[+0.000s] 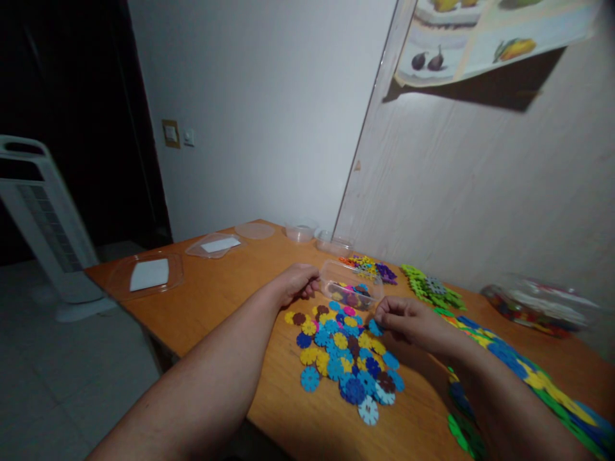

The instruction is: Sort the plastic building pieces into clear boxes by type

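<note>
My left hand (298,283) steadies the small clear plastic tub (350,286) holding only a few discs, my right-hand fingers (384,316) pinch one blue snowflake disc (375,328) — most of the scattered blue-and-yellow plastic discs (343,355) lie unsorted on the wooden desk (216,301).

The left hand (298,282) is gripping the left end of a clear tub (350,289) lying on the desk (216,301). The right hand (408,322) is pinching a blue disc (375,328) at the right edge of the disc pile (343,355), just near of the tub.
</note>
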Action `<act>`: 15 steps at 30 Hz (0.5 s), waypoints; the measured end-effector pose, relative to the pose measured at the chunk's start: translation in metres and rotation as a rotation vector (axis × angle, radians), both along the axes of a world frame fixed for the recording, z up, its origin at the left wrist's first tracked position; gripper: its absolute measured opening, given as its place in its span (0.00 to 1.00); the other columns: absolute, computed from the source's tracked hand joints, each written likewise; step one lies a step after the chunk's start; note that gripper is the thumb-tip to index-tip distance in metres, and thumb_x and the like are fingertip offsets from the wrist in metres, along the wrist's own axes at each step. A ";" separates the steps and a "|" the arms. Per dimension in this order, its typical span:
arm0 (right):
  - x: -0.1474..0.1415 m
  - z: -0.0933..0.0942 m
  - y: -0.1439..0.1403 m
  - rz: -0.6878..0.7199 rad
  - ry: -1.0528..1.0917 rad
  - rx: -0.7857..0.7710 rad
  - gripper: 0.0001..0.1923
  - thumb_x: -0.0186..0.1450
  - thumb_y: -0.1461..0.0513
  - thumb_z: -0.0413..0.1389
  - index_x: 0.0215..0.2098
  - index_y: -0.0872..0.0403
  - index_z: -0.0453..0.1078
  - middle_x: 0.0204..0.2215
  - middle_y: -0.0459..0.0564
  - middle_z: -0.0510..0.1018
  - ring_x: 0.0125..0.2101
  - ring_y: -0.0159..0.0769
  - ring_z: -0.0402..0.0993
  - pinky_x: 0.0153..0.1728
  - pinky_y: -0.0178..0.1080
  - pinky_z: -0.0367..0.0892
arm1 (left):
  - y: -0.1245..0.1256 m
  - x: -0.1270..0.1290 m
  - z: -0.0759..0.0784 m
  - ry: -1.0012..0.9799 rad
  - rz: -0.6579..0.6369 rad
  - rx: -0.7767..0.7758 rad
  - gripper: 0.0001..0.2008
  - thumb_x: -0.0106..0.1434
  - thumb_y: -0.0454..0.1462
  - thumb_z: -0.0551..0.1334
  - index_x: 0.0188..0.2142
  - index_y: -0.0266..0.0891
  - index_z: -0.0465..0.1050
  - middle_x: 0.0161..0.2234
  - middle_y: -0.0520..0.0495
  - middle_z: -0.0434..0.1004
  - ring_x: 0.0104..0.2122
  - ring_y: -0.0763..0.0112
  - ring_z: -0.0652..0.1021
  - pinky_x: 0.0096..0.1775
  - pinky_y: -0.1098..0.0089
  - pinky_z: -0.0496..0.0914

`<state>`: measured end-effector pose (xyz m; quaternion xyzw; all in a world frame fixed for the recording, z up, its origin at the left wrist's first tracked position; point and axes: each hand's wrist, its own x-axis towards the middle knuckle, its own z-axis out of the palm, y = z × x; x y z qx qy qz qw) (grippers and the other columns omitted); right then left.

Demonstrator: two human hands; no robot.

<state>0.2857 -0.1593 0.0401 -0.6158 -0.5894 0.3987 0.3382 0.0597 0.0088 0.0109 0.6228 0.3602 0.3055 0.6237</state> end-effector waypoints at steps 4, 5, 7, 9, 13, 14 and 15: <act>-0.002 0.012 0.002 -0.205 0.215 0.173 0.18 0.57 0.50 0.62 0.34 0.54 0.68 0.24 0.46 0.75 0.22 0.29 0.69 0.23 0.31 0.64 | 0.001 0.000 -0.001 0.001 -0.001 -0.009 0.05 0.53 0.36 0.55 0.24 0.36 0.66 0.18 0.51 0.69 0.14 0.79 0.65 0.17 0.76 0.54; -0.002 0.013 0.002 -0.246 0.247 0.199 0.18 0.56 0.50 0.63 0.34 0.54 0.67 0.26 0.48 0.76 0.24 0.30 0.71 0.24 0.32 0.66 | 0.001 0.001 -0.001 0.000 0.001 -0.012 0.05 0.53 0.36 0.56 0.24 0.36 0.66 0.18 0.50 0.69 0.14 0.79 0.65 0.17 0.76 0.54; 0.001 0.012 0.001 -0.252 0.205 0.159 0.18 0.56 0.49 0.62 0.33 0.54 0.66 0.24 0.47 0.75 0.23 0.30 0.70 0.23 0.32 0.65 | 0.001 0.001 -0.001 -0.001 -0.001 -0.015 0.05 0.53 0.36 0.56 0.24 0.36 0.66 0.18 0.50 0.69 0.14 0.79 0.65 0.17 0.76 0.54; 0.004 0.005 -0.001 -0.161 0.046 0.012 0.18 0.56 0.48 0.61 0.30 0.53 0.65 0.20 0.44 0.72 0.19 0.28 0.66 0.20 0.31 0.61 | 0.001 0.000 -0.001 0.001 -0.005 -0.012 0.05 0.52 0.36 0.55 0.24 0.36 0.66 0.18 0.50 0.69 0.14 0.79 0.65 0.17 0.76 0.54; 0.010 -0.011 -0.005 0.054 -0.273 -0.214 0.18 0.53 0.51 0.64 0.29 0.53 0.63 0.19 0.40 0.68 0.19 0.26 0.62 0.20 0.30 0.56 | 0.001 0.000 -0.001 -0.002 -0.010 -0.002 0.05 0.52 0.35 0.55 0.24 0.36 0.66 0.18 0.50 0.69 0.14 0.79 0.65 0.17 0.76 0.54; 0.010 -0.013 -0.005 0.081 -0.323 -0.209 0.17 0.52 0.53 0.64 0.29 0.53 0.63 0.19 0.39 0.67 0.20 0.26 0.61 0.20 0.29 0.56 | 0.001 0.000 -0.001 -0.004 -0.010 -0.002 0.05 0.52 0.35 0.55 0.24 0.36 0.66 0.18 0.50 0.69 0.14 0.79 0.65 0.17 0.76 0.54; 0.011 -0.016 -0.004 0.099 -0.360 -0.186 0.17 0.53 0.54 0.64 0.28 0.53 0.62 0.20 0.39 0.66 0.21 0.26 0.60 0.21 0.29 0.55 | 0.001 0.000 -0.001 -0.006 -0.008 -0.003 0.05 0.52 0.35 0.55 0.24 0.36 0.66 0.18 0.50 0.69 0.14 0.79 0.65 0.17 0.76 0.53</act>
